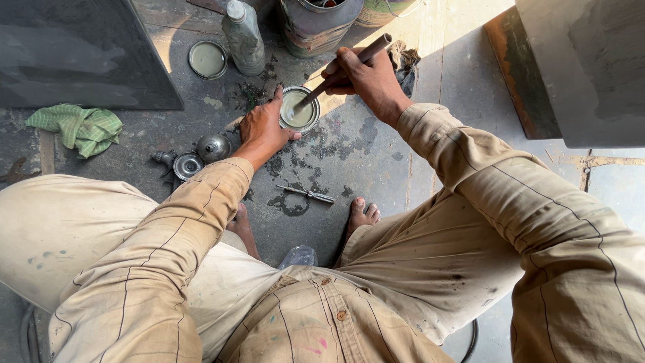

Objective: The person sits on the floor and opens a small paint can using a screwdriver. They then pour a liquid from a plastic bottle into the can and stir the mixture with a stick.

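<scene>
Small open tin is set on the floor, gripped at its left rim by the left hand. Right hand is closed around a stick dipped into it.

Stained grey concrete floor, sunlit patch, dark metal sheet leaning nearby.
</scene>
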